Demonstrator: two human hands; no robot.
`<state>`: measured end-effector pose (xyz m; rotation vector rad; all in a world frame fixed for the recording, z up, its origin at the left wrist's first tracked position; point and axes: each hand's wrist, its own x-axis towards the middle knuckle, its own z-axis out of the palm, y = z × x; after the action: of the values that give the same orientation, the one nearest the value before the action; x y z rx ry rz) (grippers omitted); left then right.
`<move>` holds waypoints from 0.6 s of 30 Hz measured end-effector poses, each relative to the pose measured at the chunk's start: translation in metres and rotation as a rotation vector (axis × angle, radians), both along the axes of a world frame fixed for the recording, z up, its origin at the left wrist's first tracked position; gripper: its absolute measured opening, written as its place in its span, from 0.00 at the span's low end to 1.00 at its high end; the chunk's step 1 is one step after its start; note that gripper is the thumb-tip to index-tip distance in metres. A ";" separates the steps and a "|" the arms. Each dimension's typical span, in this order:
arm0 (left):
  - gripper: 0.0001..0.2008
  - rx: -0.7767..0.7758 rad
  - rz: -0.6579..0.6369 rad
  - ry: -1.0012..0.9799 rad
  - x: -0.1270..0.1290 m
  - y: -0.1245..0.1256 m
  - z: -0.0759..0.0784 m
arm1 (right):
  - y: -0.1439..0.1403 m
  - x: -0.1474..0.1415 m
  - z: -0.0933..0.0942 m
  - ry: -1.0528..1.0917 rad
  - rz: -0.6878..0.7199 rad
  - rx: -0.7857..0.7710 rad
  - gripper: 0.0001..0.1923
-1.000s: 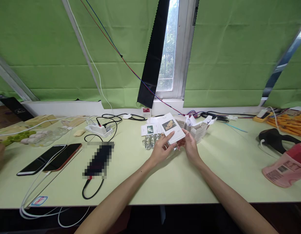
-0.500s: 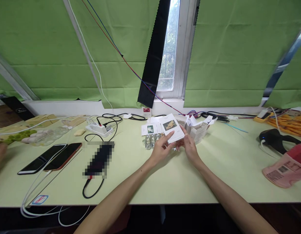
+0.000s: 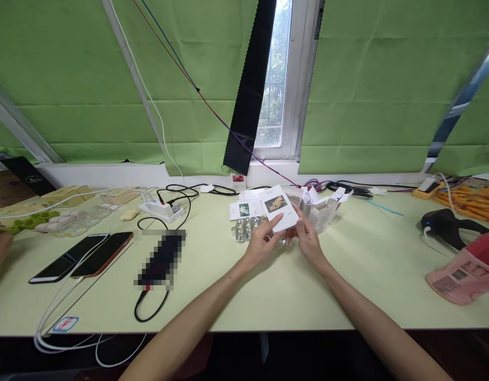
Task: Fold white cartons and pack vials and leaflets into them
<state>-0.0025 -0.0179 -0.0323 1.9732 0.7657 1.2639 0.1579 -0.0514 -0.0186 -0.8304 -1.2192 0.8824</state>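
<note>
Clearly the cards (image 3: pixel 279 208) are held between the left hand (image 3: pixel 263 242) and the right hand (image 3: pixel 310 241), long axis slanting from far left to near right. Neither is nearer: the left is clamped on their left edge, the right on the right edge by the near corner. Forearms (image 3: pixel 206 311) converge over the table (image 3: pixel 371 280), vials (image 3: pixel 241 231) just beyond the left hand

A sticker (image 3: pixel 65 324) at the near edge of the surface (image 3: pixel 287 301) bore a red figure resembling an 8 within a blue outline. Large letters on the pink bottle (image 3: pixel 463 283) appeared to include TT; print on the white cards (image 3: pixel 275 194) was illegible.
</note>
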 end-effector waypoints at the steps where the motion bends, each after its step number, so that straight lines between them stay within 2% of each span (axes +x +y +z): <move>1: 0.26 0.001 0.001 0.002 0.000 0.000 0.000 | 0.000 0.000 0.000 -0.001 -0.003 -0.001 0.35; 18: 0.26 0.041 0.005 0.020 -0.001 0.001 0.000 | 0.001 0.003 -0.003 -0.025 -0.027 0.020 0.33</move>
<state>-0.0030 -0.0168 -0.0327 2.0201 0.7602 1.2740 0.1613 -0.0506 -0.0216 -0.8420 -1.2342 0.8392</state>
